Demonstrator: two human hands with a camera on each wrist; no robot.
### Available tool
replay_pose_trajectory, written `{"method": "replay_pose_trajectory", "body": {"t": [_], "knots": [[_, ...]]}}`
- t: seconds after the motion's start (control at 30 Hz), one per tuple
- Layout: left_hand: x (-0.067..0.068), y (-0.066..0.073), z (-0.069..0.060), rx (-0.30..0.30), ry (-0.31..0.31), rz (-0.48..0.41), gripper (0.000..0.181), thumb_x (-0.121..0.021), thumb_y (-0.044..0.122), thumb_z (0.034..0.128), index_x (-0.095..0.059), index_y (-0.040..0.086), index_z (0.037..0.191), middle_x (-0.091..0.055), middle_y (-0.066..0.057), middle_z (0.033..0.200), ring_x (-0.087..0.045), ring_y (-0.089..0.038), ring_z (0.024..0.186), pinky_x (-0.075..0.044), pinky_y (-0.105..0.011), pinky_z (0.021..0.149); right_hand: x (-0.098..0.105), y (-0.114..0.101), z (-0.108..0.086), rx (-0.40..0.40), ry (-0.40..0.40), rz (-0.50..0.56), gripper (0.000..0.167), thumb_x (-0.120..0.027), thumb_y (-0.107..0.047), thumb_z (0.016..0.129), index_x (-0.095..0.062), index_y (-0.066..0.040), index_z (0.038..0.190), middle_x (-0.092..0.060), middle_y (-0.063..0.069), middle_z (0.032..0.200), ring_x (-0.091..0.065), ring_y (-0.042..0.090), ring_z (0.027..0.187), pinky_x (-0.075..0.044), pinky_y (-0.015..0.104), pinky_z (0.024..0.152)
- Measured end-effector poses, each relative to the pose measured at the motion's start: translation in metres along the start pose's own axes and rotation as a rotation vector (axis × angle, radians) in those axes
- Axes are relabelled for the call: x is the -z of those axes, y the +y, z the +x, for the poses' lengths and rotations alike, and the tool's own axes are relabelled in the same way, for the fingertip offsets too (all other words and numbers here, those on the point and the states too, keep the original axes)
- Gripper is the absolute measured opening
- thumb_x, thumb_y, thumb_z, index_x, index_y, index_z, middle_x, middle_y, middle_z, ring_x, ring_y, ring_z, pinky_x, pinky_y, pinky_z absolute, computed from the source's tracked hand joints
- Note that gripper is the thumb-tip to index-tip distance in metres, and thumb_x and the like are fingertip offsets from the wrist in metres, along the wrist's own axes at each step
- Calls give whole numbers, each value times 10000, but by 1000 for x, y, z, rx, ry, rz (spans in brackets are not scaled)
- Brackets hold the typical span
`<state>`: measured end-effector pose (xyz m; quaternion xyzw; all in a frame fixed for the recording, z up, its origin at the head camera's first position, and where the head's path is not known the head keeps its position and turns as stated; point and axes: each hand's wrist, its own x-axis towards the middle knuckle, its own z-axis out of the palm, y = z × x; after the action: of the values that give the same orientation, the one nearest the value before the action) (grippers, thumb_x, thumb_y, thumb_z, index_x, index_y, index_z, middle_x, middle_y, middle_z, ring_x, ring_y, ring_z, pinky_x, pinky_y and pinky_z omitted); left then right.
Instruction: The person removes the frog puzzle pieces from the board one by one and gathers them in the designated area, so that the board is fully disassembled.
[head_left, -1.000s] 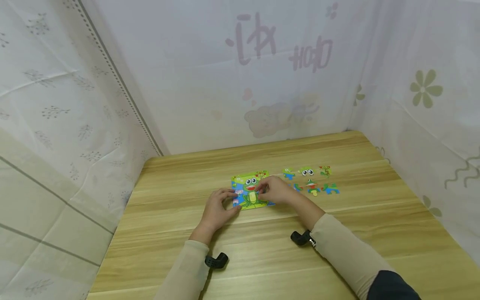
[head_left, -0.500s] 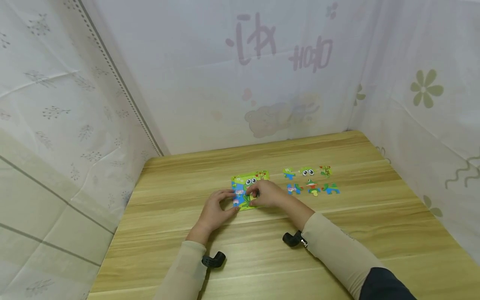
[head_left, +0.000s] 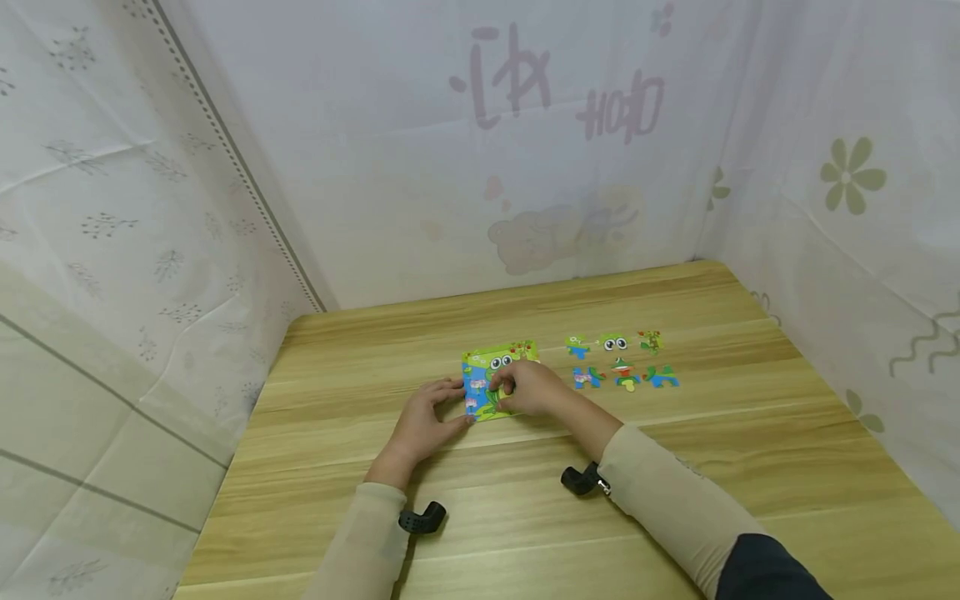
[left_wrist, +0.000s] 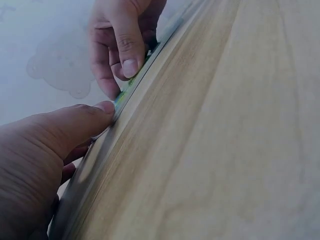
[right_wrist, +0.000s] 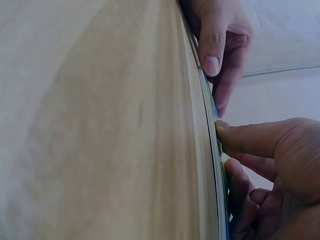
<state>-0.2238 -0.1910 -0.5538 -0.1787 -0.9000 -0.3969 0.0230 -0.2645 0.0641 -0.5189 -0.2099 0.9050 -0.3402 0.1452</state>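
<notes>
A frog picture puzzle board (head_left: 477, 372) lies flat on the wooden table. Along its left edge rests my left hand (head_left: 417, 423), thumb at the near-left corner and fingers higher up the side. My right hand (head_left: 534, 388) is over the right part of the picture, bent fingers and thumb touching the frog's body and hiding much of it. In the right wrist view, the right thumb (right_wrist: 250, 137) presses on the thin board (right_wrist: 215, 145), other fingers curled beside it. No loose piece shows in either hand.
Right of the board, several loose pieces lie in two rows, among them an eyes piece (head_left: 615, 343), a mouth piece (head_left: 625, 377) and a green-blue piece (head_left: 663, 378). Patterned cloth (head_left: 420, 167) hangs behind and beside the table (head_left: 510, 517).
My right hand has moved left across the board, from the frog's right side onto its body, uncovering the blue-pink loose piece. My left hand has shifted slightly left, staying at the edge.
</notes>
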Motion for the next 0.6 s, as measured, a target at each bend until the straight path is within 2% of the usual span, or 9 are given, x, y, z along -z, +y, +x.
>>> {"method": "replay_pose_trajectory", "body": {"t": [0.37,0.6], "knots": [[-1,2,0,2,5,1,478,-895,248,865,-744,101,1294,-618,58,1454,-458,-214,1444,-346,-455,1218,0,-10,-1,-37,12,-7,224,-881,-226,871,-733,-240,1038,-602,-32,860,-539,155,734,-465,333,677],[-1,2,0,-1,3,1,476,-892,252,868,-743,93,1291,-619,28,1457,-465,-223,1439,-350,-446,1215,1,-10,2,-67,20,10,185,-869,-205,881,-727,-232,997,-627,-40,850,-565,161,761,-479,358,729]]}}
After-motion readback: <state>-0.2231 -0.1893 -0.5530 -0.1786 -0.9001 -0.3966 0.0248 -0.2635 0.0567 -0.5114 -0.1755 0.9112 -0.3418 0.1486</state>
